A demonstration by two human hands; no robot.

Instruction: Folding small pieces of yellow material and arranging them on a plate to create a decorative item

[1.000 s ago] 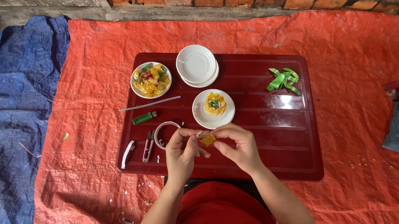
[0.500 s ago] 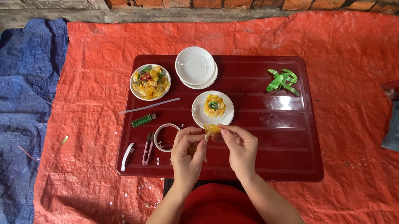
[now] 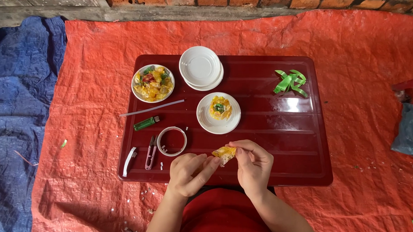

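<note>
Two hands meet above the near edge of the dark red tray (image 3: 280, 141): right hand (image 3: 253, 163) pinches an orange-yellow piece (image 3: 224, 153), its long axis pointing left; left hand (image 3: 189, 172), fingers curled, touches its underside.

My hands are shifting over the near edge of the worktop (image 3: 309, 172). A second ago both were bunched tight together around the little orange piece (image 3: 224, 153); half a second ago they were lifting it up toward the small dish with the orange flower. Now they are drawing back toward me. My left hand (image 3: 188, 174) is sinking lower and opening up, only its fingers (image 3: 211, 163) touching the piece from below, while my right hand (image 3: 254, 164) is pinching it from above. The piece itself is showing more plainly between them.
</note>
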